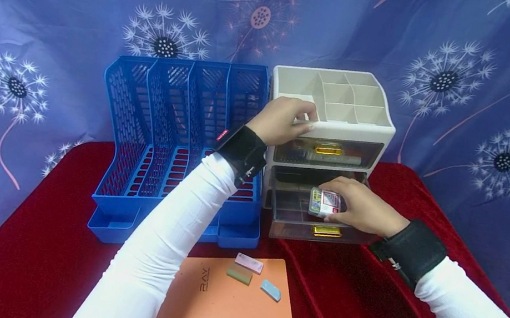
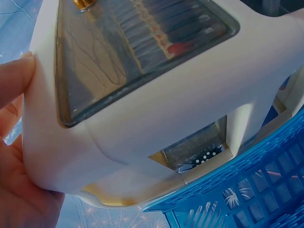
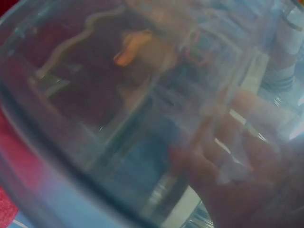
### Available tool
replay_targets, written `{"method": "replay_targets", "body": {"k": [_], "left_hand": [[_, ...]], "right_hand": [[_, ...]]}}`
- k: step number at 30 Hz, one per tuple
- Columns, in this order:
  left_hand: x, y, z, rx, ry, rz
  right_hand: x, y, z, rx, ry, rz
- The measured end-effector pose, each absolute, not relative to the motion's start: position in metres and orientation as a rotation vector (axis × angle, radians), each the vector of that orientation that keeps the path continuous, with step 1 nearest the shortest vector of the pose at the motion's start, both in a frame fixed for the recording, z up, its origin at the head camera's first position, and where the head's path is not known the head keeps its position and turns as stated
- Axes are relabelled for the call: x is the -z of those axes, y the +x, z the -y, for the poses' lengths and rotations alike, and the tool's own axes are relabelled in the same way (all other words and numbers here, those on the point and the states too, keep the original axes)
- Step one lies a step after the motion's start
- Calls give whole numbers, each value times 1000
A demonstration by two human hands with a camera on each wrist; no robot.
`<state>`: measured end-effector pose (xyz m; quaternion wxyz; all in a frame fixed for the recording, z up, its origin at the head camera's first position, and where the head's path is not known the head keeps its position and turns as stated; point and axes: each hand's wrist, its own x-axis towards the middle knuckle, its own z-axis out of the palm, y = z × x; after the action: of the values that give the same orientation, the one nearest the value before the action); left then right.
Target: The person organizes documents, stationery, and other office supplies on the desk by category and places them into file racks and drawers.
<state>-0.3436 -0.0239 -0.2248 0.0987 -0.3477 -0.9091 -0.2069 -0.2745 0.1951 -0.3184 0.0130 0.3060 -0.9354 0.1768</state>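
The right hand (image 1: 362, 206) pinches a small boxy plastic case (image 1: 316, 202), label-wrapped, in or just above the smoky see-through drawer (image 1: 285, 227); the left hand (image 1: 285, 121) grips the smooth white organizer's (image 1: 351, 130) front edge, beside a blue lattice-walled rack (image 1: 126, 126).

My R hand (image 1: 365, 208) held a small clear box (image 1: 324, 203), approx. rectangular w/ a white-&-red label and yellowish contents, at the lower drawer (image 1: 291, 229); couldn't tell if it touched the drawer's btm. That drawer, smoky see-thru plastic w/ a gold pull, was slid out. The white drawer unit (image 1: 353, 132) stood upright on the worktop (image 1: 390, 317), my L hand (image 1: 285, 121) gripping its top front edge, L side.
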Motion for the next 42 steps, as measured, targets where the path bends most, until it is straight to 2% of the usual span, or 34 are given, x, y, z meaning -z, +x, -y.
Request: {"method": "replay_targets", "body": {"k": [42], "left_hand": [[225,-345,23,615,-1036,2687]], "right_hand": [[324,-281,-192,-475,1012,2947]]}}
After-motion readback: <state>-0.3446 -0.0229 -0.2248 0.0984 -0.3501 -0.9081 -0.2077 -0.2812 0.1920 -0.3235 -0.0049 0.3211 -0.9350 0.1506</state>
